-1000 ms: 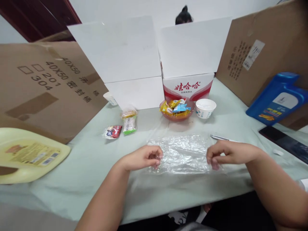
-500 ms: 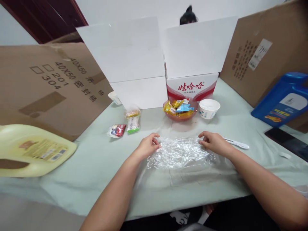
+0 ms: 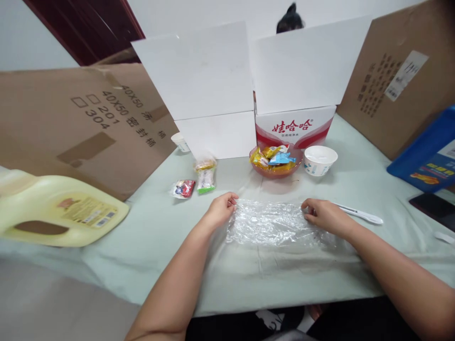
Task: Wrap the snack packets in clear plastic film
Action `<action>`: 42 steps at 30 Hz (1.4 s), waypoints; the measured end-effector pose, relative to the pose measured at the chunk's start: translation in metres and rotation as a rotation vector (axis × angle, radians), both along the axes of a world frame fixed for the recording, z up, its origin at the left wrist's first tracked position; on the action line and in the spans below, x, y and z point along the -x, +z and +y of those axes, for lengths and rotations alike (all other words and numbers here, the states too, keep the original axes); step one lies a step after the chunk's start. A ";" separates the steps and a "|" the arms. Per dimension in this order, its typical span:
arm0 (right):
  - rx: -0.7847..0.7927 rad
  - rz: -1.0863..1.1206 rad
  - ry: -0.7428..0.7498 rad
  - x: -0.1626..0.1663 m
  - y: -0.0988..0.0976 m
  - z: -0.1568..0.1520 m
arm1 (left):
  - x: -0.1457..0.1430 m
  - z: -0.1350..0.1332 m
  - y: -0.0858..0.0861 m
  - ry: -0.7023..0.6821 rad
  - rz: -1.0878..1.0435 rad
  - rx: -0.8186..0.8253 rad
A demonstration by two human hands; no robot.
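Observation:
A crinkled clear plastic bag [image 3: 270,222] lies flat on the pale green tablecloth in front of me. My left hand [image 3: 221,209] pinches its far left corner and my right hand [image 3: 324,217] pinches its far right corner, holding the sheet stretched between them. Just beyond the bag stands a reddish bowl [image 3: 276,162] filled with wrapped candies, with a white paper cup [image 3: 320,159] to its right.
Two small snack packets [image 3: 183,188] [image 3: 205,177] lie left of the bowl. A white tool [image 3: 359,214] lies by my right wrist. A yellow jug [image 3: 60,210] lies at left, a blue jug [image 3: 428,156] and a dark phone [image 3: 432,206] at right. Cardboard and white boxes wall the table; a person's head shows behind them.
Both hands moved from the bag's near edge to its far corners and folded or drew the plastic back flat. The camera view shifted slightly left.

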State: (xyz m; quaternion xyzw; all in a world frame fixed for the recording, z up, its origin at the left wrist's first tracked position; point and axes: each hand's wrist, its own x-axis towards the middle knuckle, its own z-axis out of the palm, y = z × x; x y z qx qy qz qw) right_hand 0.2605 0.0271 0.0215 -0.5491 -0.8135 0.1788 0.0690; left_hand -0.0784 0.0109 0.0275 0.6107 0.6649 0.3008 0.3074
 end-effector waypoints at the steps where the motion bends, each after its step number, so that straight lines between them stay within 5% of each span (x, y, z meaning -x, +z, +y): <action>1: -0.001 0.000 0.003 -0.001 -0.001 0.000 | 0.003 0.000 0.002 0.015 0.007 0.001; 9: 0.004 0.001 0.019 -0.002 -0.007 0.003 | 0.011 -0.007 0.012 -0.101 -0.025 0.229; 16: -0.022 -0.033 0.016 -0.007 -0.004 0.004 | 0.013 -0.005 0.009 -0.142 -0.079 0.249; 22: -0.499 0.101 0.031 0.004 0.004 -0.014 | 0.009 -0.005 0.009 -0.157 -0.058 0.244; 28: -0.282 0.091 0.560 0.049 -0.025 -0.038 | 0.007 -0.006 0.009 -0.087 0.123 0.095; 31: -0.226 0.021 0.548 0.053 -0.036 -0.037 | 0.005 -0.011 0.016 -0.081 0.204 -0.018; 37: -0.246 0.026 0.541 0.047 -0.039 -0.034 | 0.006 -0.019 0.022 -0.352 0.223 -0.137; 42: -0.261 -0.012 0.549 0.048 -0.040 -0.033 | 0.016 -0.014 0.012 -0.426 0.123 -0.059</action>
